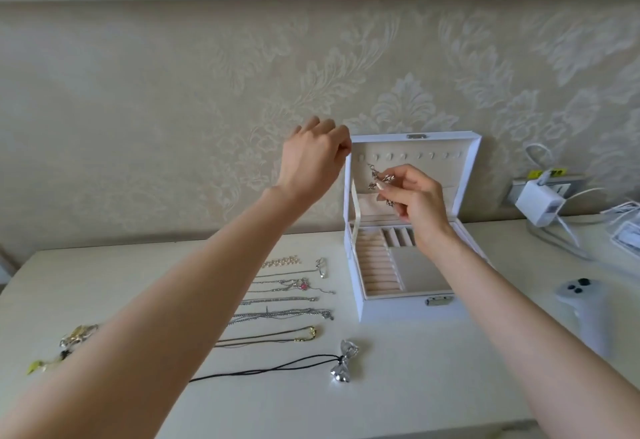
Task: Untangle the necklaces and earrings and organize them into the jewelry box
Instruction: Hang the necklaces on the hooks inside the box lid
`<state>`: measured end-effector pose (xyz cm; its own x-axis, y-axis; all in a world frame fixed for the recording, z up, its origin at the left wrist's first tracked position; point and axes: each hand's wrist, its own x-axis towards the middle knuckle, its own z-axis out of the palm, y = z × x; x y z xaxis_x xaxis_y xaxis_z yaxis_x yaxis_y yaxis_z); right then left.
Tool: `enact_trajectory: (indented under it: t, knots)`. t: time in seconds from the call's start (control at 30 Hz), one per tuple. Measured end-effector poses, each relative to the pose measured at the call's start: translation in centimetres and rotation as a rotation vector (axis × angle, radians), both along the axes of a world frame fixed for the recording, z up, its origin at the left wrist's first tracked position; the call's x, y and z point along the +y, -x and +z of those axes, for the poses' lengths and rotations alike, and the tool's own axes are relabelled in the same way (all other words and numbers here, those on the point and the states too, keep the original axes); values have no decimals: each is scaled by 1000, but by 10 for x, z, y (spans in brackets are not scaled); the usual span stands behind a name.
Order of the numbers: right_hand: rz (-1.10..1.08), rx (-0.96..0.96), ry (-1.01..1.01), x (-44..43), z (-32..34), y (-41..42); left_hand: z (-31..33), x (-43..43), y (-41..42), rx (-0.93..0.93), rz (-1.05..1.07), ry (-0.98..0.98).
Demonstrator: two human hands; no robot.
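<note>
White handheld controller with dark buttons (585, 303) lay on the cream desk (415, 390); behind it, a white charger block (538, 201) sat plugged in.

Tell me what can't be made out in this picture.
Head view:
Left hand fingers: curled behind the hand's back; any hold unseen.
Silver piece pinched by right hand: too small to identify.
Necklaces: left ends hidden under the left forearm.
Jewelry box: right compartments hidden by the right wrist.

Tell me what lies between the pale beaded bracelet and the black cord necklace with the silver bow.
Head view: thin chains in rows, among them a pink-stone necklace and a gold-beaded dark cord.
</note>
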<state>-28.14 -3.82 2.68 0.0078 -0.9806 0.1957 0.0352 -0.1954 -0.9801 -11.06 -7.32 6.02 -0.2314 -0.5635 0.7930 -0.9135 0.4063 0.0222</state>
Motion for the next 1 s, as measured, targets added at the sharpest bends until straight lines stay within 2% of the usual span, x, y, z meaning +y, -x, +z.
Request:
enact_trajectory:
  t: [0.07,0.17,0.23,0.4,0.47,0.57,0.63,0.7,0.83,1.0]
  knots:
    - [-14,-15,-2,1,-2,9,4,4,17,97,-3,-29]
    - [-8,-8,-9,4,-6,19,4,10,46,296,14,-271]
    - [-7,18,-22,8,-8,25,0,12,61,452,-100,-400]
    - [33,101,-131,13,-27,41,-23,14,75,1026,-523,-883]
    - [73,193,-191,14,-34,49,-34,16,75,1144,-598,-1044]
    - [82,364,-211,14,-45,58,-52,16,74,1162,-607,-1162]
    - [-31,400,-129,11,-52,62,-63,15,73,1115,-596,-1160]
    - [-96,351,-65,7,-53,64,-69,15,74,1066,-605,-1145]
    - [136,188,-65,1,-41,63,-72,14,73,1010,-627,-1134]
    - [172,191,-91,-8,-46,62,-73,12,71,984,-610,-1072]
